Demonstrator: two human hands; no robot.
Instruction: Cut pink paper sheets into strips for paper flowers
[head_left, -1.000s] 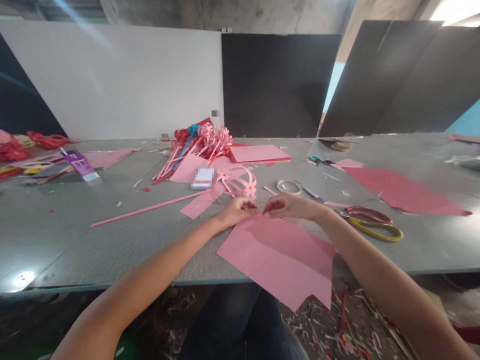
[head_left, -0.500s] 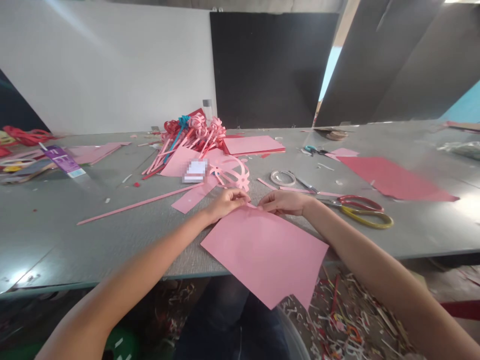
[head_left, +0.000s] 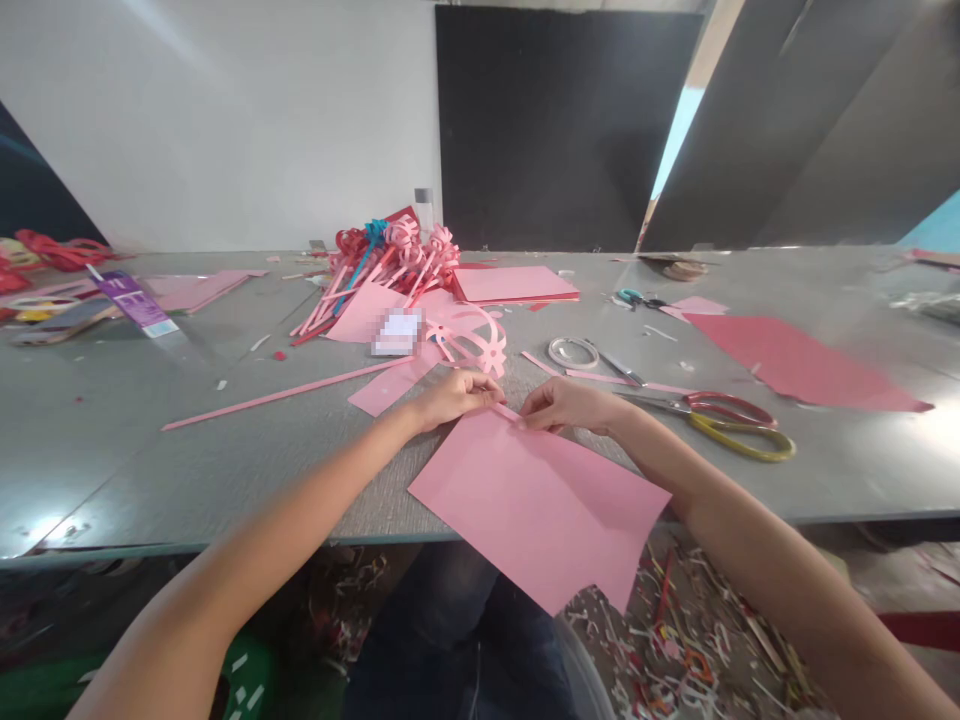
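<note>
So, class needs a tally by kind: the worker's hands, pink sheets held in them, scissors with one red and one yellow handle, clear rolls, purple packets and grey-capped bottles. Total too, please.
Hands: 2, left hand and right hand
Held pink sheet: 1
Red-and-yellow-handled scissors: 1
Clear roll: 1
Purple packet: 1
Grey-capped bottle: 1
Total: 7

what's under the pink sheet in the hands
The pink sheet spans the front edge of the table, with jeans and floor scraps showing below it. The stretch of table edge directly beneath is covered, so anything lying there can't be seen.
</note>
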